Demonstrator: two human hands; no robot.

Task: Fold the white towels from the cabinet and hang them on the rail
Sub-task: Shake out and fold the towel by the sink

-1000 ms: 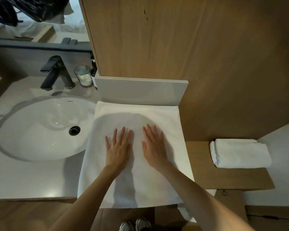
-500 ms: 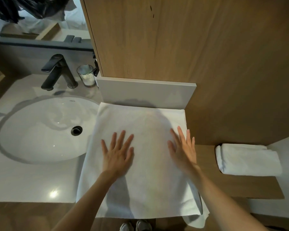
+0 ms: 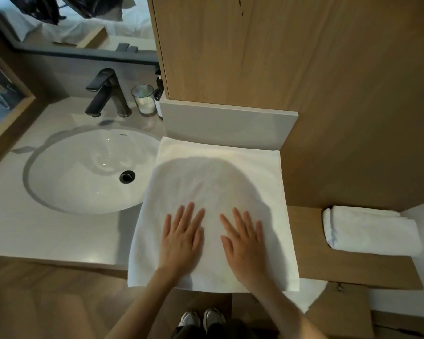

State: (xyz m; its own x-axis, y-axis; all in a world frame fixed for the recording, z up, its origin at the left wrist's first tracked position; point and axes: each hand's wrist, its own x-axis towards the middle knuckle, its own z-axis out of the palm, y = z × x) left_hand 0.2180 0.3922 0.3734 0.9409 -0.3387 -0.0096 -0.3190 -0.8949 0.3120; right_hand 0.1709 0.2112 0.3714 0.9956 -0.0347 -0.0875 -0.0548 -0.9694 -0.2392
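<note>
A white towel (image 3: 216, 177) lies spread flat on the counter to the right of the sink, its near edge hanging over the counter front. My left hand (image 3: 181, 238) and my right hand (image 3: 245, 243) both press flat on its near half, fingers straight, side by side. A second white towel (image 3: 370, 231), folded into a thick block, lies on the wooden shelf (image 3: 306, 241) to the right. No rail is in view.
The round white sink (image 3: 83, 172) with a black tap (image 3: 105, 94) is on the left. A glass candle (image 3: 143, 100) and a dark bottle (image 3: 158, 94) stand by the wooden cabinet (image 3: 255, 50). A grey backsplash (image 3: 228, 126) borders the towel's far edge.
My right hand slid out to the towel's right edge, then came back to the middle beside my left hand. Both hands now lie nearer the towel's front edge.
</note>
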